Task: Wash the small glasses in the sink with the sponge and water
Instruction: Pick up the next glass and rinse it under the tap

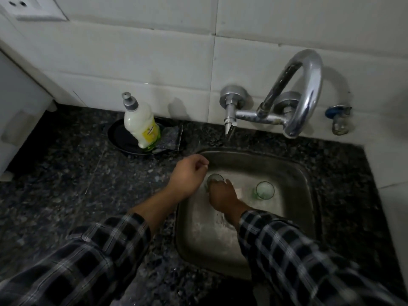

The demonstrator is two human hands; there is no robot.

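Observation:
Two small glasses stand in the steel sink (293,219). My right hand (223,196) reaches down into the sink and grips the left glass (214,178) from its near side. The right glass (264,190), greenish at its base, stands upright and untouched. My left hand (187,176) hovers over the sink's left rim with fingers curled and nothing in it. A dark sponge or scrub pad (169,138) lies on a black dish behind the sink's left corner. No water runs from the tap (302,96).
A white dish-soap pump bottle (141,124) stands on the black dish (120,138) on the dark granite counter (66,173). The chrome tap arches from the tiled wall above the sink's back edge. A small valve (339,120) sticks out at the right.

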